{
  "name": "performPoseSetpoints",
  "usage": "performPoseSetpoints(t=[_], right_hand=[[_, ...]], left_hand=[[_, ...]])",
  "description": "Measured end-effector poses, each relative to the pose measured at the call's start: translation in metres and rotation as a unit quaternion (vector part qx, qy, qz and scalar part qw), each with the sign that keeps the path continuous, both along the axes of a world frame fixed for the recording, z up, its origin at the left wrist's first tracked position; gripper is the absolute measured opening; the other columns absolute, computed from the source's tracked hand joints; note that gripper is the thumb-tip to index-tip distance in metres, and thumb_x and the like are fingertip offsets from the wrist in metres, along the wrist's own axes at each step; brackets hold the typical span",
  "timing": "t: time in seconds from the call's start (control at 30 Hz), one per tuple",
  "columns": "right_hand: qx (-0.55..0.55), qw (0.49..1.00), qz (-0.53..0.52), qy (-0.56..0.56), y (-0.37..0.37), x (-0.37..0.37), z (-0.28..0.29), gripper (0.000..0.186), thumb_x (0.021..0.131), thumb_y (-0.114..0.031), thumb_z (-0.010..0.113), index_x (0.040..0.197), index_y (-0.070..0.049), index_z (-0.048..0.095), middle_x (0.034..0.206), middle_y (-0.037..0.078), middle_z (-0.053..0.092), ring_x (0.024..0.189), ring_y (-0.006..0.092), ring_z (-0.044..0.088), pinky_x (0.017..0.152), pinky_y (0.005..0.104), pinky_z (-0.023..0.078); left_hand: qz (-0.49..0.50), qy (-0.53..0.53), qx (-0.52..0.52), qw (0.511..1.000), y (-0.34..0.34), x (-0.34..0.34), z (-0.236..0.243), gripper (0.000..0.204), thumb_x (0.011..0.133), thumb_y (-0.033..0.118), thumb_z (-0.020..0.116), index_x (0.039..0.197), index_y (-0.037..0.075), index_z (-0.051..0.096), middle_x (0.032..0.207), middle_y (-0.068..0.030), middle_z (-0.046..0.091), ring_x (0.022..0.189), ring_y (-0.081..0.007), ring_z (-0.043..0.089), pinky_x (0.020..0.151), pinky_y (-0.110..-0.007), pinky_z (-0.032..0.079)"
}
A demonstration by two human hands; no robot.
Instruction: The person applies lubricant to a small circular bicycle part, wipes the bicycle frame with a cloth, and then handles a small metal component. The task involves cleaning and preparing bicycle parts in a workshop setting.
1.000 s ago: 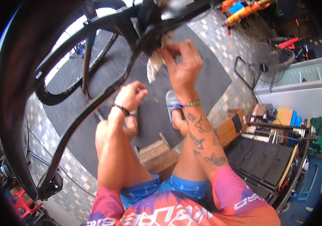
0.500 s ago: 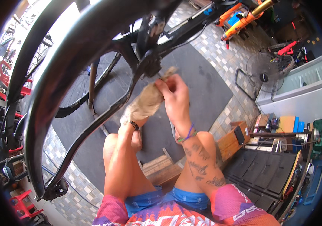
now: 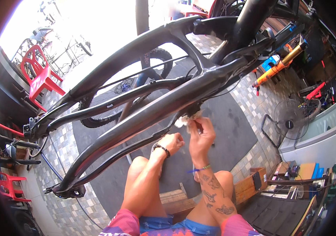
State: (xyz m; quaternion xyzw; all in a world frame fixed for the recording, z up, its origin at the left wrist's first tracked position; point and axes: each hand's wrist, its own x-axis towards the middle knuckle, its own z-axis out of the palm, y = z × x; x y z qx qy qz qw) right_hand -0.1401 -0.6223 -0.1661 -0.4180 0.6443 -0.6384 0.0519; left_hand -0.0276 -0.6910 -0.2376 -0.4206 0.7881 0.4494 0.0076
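Note:
A black bicycle frame (image 3: pixel 152 108) hangs diagonally over my knees. My right hand (image 3: pixel 201 135) pinches a crumpled pale rag (image 3: pixel 184 120) just below the frame's thick lower linkage, against or very close to its underside. My left hand (image 3: pixel 169 144) is lower and to the left, under the bent tube, with its fingers curled; whether they hold anything is hidden. A dark bracelet circles that wrist.
Beyond the frame are a tyred wheel (image 3: pixel 161 59) and stand post (image 3: pixel 141 19). Red chairs (image 3: pixel 44 82) sit left; an orange fork (image 3: pixel 278 67), fan (image 3: pixel 290 116) and shelving (image 3: pixel 294 177) are right. A dark mat (image 3: pixel 235 129) and wooden box (image 3: pixel 242 183) lie below.
The view has lifted, showing more of the frame. The rag, stretched between both hands half a second ago, is now bunched in my right hand at the frame; my left hand is apart from it.

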Motion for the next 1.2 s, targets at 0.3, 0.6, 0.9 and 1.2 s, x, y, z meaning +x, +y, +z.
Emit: performPoseSetpoints(t=[0.3, 0.6, 0.9, 1.2], right_hand=[[-0.021, 0.973, -0.028, 0.228, -0.001, -0.017, 0.007, 0.012, 0.094, 0.000, 0.073, 0.105, 0.001, 0.071, 0.104, 0.009, 0.068, 0.082, 0.0234, 0.069, 0.076, 0.0314, 0.054], [0.027, 0.982, 0.073, -0.170, -0.002, -0.022, 0.011, 0.010, 0.094, -0.003, 0.076, 0.101, 0.000, 0.071, 0.090, 0.008, 0.068, 0.081, 0.0219, 0.068, 0.074, 0.0313, 0.052], [-0.035, 0.960, -0.078, 0.265, -0.002, -0.002, 0.001, 0.011, 0.095, -0.004, 0.074, 0.105, 0.000, 0.072, 0.097, 0.013, 0.067, 0.086, 0.0322, 0.068, 0.074, 0.0404, 0.054], [-0.038, 0.788, 0.157, -0.594, 0.004, -0.007, 0.052, 0.019, 0.098, -0.011, 0.078, 0.113, -0.001, 0.074, 0.110, 0.002, 0.074, 0.097, 0.0166, 0.071, 0.088, 0.0311, 0.055]], left_hand=[[-0.006, 0.096, -0.144, 0.985, 0.002, 0.001, -0.060, 0.040, 0.094, 0.021, 0.066, 0.133, 0.013, 0.070, 0.117, -0.0206, 0.077, 0.105, -0.0406, 0.073, 0.091, -0.046, 0.058], [0.002, 0.018, -0.030, 0.999, -0.001, 0.012, -0.009, 0.030, 0.098, 0.034, 0.071, 0.113, 0.008, 0.076, 0.108, -0.0175, 0.078, 0.104, -0.0357, 0.075, 0.093, -0.046, 0.057], [0.003, 0.031, -0.013, 0.999, -0.003, 0.022, -0.007, 0.034, 0.098, 0.033, 0.071, 0.118, 0.007, 0.074, 0.110, -0.0163, 0.079, 0.107, -0.0343, 0.075, 0.094, -0.045, 0.058], [-0.052, -0.022, -0.039, 0.998, -0.003, 0.008, 0.010, 0.035, 0.099, 0.036, 0.069, 0.119, 0.008, 0.076, 0.110, -0.0168, 0.079, 0.107, -0.0329, 0.076, 0.095, -0.046, 0.057]])
